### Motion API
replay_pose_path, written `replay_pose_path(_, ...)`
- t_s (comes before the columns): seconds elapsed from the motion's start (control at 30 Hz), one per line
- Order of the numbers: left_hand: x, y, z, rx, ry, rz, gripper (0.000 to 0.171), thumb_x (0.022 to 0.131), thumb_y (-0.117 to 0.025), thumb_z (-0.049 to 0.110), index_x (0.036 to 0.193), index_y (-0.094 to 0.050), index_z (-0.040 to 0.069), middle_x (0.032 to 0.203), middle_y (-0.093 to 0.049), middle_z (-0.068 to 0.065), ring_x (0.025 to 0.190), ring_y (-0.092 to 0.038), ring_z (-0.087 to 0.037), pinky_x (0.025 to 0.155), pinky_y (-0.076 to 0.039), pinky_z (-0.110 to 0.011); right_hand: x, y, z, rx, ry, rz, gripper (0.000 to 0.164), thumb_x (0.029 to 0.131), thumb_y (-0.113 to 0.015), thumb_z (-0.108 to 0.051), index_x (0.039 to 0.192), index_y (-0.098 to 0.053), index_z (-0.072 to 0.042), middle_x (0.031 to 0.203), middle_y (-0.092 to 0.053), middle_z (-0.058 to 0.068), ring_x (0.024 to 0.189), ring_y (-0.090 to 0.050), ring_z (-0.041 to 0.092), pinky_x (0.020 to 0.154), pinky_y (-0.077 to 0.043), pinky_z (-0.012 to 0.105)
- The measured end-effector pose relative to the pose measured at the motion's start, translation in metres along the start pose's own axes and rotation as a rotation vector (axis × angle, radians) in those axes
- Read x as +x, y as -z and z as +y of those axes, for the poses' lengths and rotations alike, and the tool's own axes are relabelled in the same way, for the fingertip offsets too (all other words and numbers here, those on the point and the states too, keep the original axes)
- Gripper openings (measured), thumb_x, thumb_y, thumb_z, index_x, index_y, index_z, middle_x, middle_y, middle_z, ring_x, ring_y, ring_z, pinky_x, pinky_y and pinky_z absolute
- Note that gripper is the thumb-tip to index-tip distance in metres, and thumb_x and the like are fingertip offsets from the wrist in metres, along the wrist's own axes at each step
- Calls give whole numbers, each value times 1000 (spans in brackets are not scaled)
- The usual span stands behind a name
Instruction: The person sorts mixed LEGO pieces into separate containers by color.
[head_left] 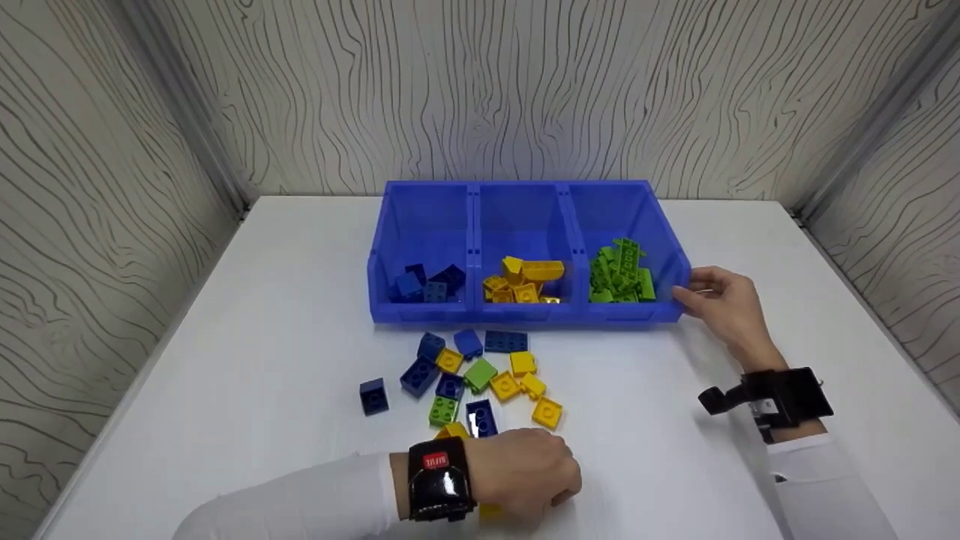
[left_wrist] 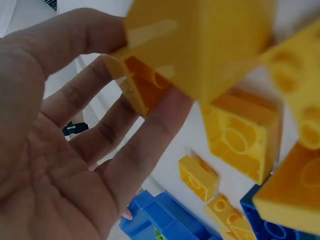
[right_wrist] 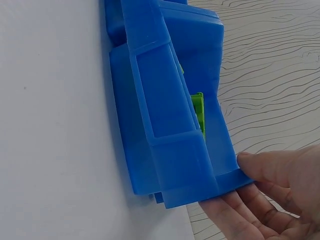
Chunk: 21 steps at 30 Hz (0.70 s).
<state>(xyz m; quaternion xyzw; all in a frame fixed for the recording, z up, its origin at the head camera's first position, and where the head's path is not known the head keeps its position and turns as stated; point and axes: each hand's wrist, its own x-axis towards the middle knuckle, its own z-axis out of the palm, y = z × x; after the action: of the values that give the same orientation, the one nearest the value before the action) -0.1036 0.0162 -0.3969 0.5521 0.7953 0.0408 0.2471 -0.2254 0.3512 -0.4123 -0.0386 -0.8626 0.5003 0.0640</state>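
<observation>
My left hand (head_left: 525,472) is low over the white table, its back to the head view and its fingers bent downward. In the left wrist view its thumb and a finger pinch a small yellow toy brick (left_wrist: 145,85); the head view hides that brick. A larger blurred yellow block (left_wrist: 200,45) overlaps it at the front. My right hand (head_left: 724,307) grips the front right corner of a blue three-compartment bin (head_left: 517,313), thumb on the side wall's rim and fingers underneath it. Dark blue bricks (head_left: 409,285) lie in the left compartment, yellow ones (head_left: 526,293) in the middle, green ones (head_left: 626,262) in the right.
Loose bricks lie on the table (head_left: 277,337) between the bin and my left hand: several dark blue (head_left: 506,341), several yellow (head_left: 547,412), and two green ones (head_left: 443,411). One dark blue brick (head_left: 373,397) sits apart at the left. Wood-patterned walls (head_left: 480,97) enclose the table.
</observation>
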Motion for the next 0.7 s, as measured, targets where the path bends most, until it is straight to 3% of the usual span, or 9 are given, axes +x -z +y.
replay_pose_path(0.13,-4,16,-5,-46,17,35,15,83,-76,12,94,-72,21,85,-68,10,73,-54,-2,67,-46,-8,0,0,0,-5,1,1,47,90,-69,-25,126,-56,3,95,-62,-8,83,-66,1,77,-61,20)
replay_pose_path(0.23,-10,38,-16,-34,50,125,13,81,-78,14,91,-73,18,87,-69,9,77,-56,-2,70,-49,-9,0,1,-1,2,-4,-8,47,90,-69,-27,125,-56,3,95,-61,-7,84,-65,1,77,-61,20)
replay_pose_path(0.5,-20,102,-71,-44,206,371,12,79,-76,6,88,-73,14,89,-72,2,80,-63,-10,70,-57,-17,1,6,0,90,-85,-84,53,88,-71,-31,127,-54,1,99,-62,-9,90,-66,3,83,-60,20)
replay_pose_path(0.7,-16,126,-105,-55,330,465,15,80,-70,2,91,-74,11,97,-72,-2,84,-64,-15,73,-60,-27,4,12,4,221,-99,-147,50,87,-72,-24,125,-54,3,96,-65,-9,89,-67,5,82,-60,21)
